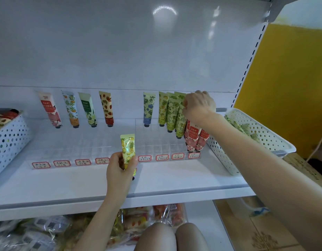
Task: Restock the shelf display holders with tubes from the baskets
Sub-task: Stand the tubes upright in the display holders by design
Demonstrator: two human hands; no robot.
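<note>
My left hand (120,169) grips a yellow pineapple-print tube (128,149) upright, above the shelf's front, between the two clear display holders. My right hand (199,105) reaches to the back of the right holder (156,142) and pinches the top of a green tube (180,118) standing among several green tubes there. Two red tubes (196,138) stand in the rightmost column under my wrist. The left holder (75,144) has single tubes along its back row. A white basket (261,134) with green tubes sits at the right; another basket (10,136) with tubes stands at the left.
The white shelf (84,187) carries red-bordered price labels along the holders' front edges. Packaged goods lie on the lower shelf (48,230). Cardboard boxes (265,232) stand at the lower right beside a yellow wall. My knees show at the bottom.
</note>
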